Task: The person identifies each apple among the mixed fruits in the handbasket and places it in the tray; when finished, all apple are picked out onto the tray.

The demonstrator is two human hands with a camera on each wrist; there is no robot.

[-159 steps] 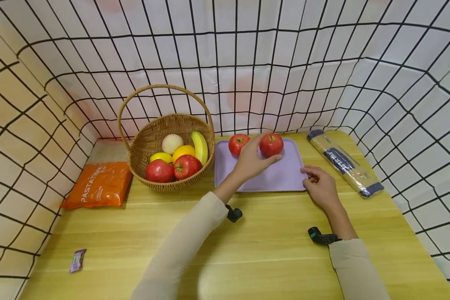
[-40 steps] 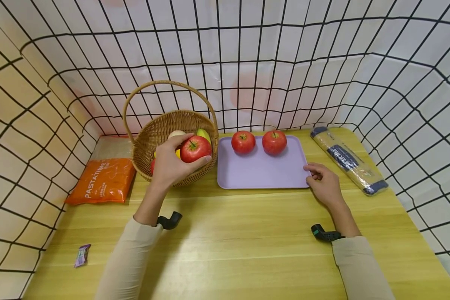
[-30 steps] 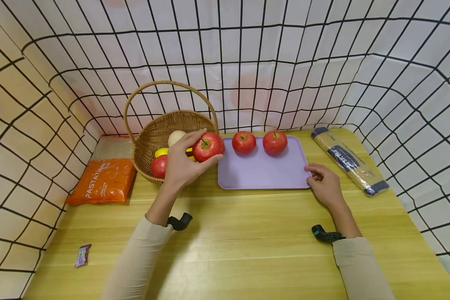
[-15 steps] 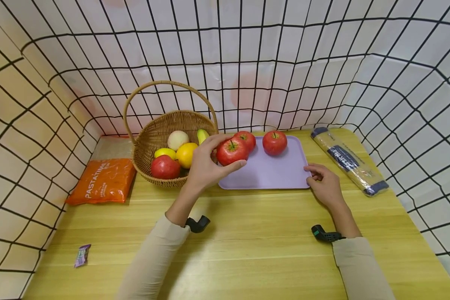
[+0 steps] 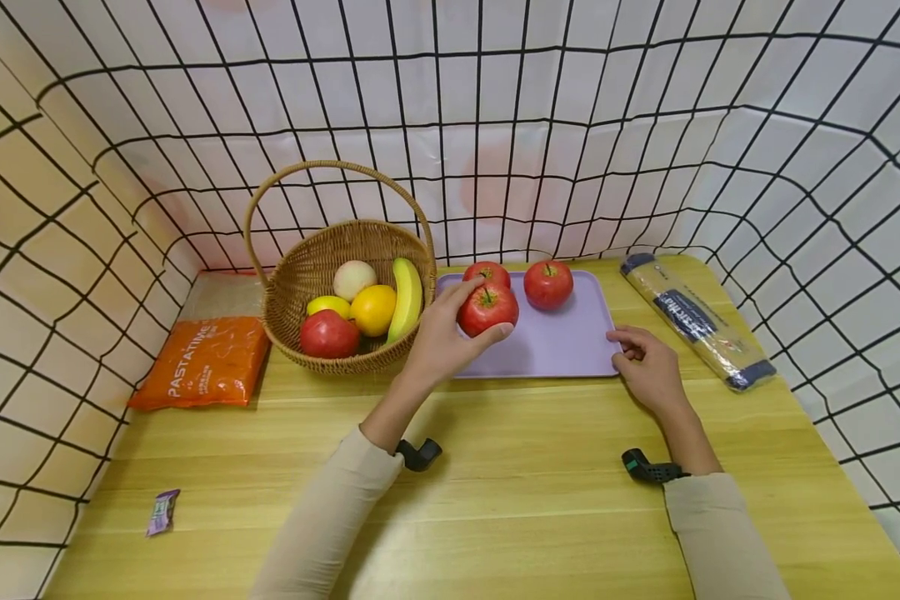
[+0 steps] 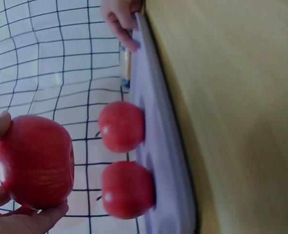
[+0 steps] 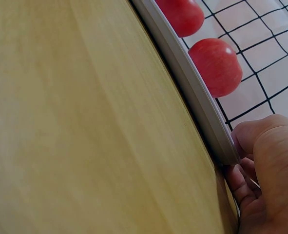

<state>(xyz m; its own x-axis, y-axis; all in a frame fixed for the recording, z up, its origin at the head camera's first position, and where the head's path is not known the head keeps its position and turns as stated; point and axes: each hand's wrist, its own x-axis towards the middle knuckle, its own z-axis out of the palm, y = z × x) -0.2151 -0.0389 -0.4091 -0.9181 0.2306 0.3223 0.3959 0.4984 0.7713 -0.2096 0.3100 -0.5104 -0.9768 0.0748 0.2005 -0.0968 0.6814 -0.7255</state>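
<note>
My left hand [image 5: 442,337] grips a red apple [image 5: 489,311] between thumb and fingers, over the left part of a lilac tray [image 5: 555,350]. The left wrist view shows this apple [image 6: 35,163] raised clear of the tray. Two more red apples sit along the tray's far side: one [image 5: 548,286] in plain sight, the other [image 5: 486,272] partly covered by the held apple in the head view. At the tray's right edge, my right hand [image 5: 651,371] pinches the rim; in the right wrist view its thumb [image 7: 251,134] lies on the rim with fingers underneath.
Left of the tray stands a wicker basket [image 5: 279,321] holding a red apple [image 5: 330,335], a banana [image 5: 405,300], an orange and other fruit. An orange PASTATIME bag [image 5: 202,362] and a small purple packet [image 5: 162,512] lie further left, a noodle pack [image 5: 693,321] at right.
My left hand has taken a red apple from the basket and carried it rightward over the tray. Earlier it was at the two apples on the tray. My right hand has stayed on the tray's edge.
</note>
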